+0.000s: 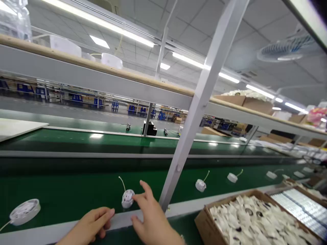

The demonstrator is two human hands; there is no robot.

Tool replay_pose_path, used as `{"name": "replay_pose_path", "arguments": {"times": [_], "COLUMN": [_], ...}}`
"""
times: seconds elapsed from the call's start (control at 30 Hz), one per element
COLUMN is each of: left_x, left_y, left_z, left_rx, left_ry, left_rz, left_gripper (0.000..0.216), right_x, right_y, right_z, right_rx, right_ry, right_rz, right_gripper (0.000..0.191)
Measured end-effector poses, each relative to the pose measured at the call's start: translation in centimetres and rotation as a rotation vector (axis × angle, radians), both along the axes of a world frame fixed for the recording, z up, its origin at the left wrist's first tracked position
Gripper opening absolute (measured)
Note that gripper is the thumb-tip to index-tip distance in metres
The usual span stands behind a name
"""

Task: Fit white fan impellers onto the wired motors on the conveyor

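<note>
My right hand [150, 217] reaches over the belt's near rail, fingers spread, its fingertips touching a small round white part [127, 197] with a thin white wire that lies on the green conveyor belt [76, 190]. Nothing is gripped in that hand. My left hand [90, 225] rests on the grey rail [122, 220] just left of it, fingers loosely curled and holding nothing I can see.
More white wired parts [200, 184] [232, 177] lie spaced along the belt to the right; a larger white disc [25, 211] sits at the left. A cardboard box [204, 217] of white pieces stands at the lower right. A slanted grey post [189, 129] rises beside my right hand.
</note>
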State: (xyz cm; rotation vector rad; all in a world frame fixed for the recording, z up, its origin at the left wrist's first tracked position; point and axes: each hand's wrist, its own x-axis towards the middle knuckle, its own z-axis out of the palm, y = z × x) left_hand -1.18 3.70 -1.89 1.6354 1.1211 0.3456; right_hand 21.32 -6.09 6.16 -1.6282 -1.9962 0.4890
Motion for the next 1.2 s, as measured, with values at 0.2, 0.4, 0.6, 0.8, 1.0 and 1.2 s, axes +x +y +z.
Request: {"name": "replay_pose_path", "arguments": {"times": [0.2, 0.4, 0.6, 0.8, 1.0, 1.2], "left_x": [0.3, -0.3, -4.0, -11.2, -14.9, -14.7], "left_y": [-2.2, -3.8, -6.0, -11.9, -18.7, -19.3], "left_z": [3.3, 5.4, 14.1, 11.4, 3.7, 2.5], "left_rx": [0.195, 0.237, 0.428, 0.319, 0.15, 0.197], "left_ry": [0.087, 0.162, 0.305, 0.746, 0.646, 0.512], "left_rz": [-0.075, -0.097, -0.197, -0.117, -0.008, 0.126], "left_gripper": [0.063, 0.059, 0.049, 0.048, 0.055, 0.042], "right_x": [2.4, 4.4, 2.8, 2.1, 2.2, 1.8], "right_y": [-5.2, -15.6, -21.9, -18.7, -14.0, -12.3], "right_z": [3.3, -2.6, -7.9, -7.2, -7.5, -7.9], "right_rx": [0.225, 0.113, 0.047, -0.018, 0.024, 0.16], "right_ry": [0.047, 0.098, 0.177, 0.108, -0.105, -0.406], "right_rz": [-0.098, -0.276, -0.42, -0.306, -0.167, -0.063], "right_gripper": [0.026, 0.02, 0.021, 0.022, 0.025, 0.023]}}
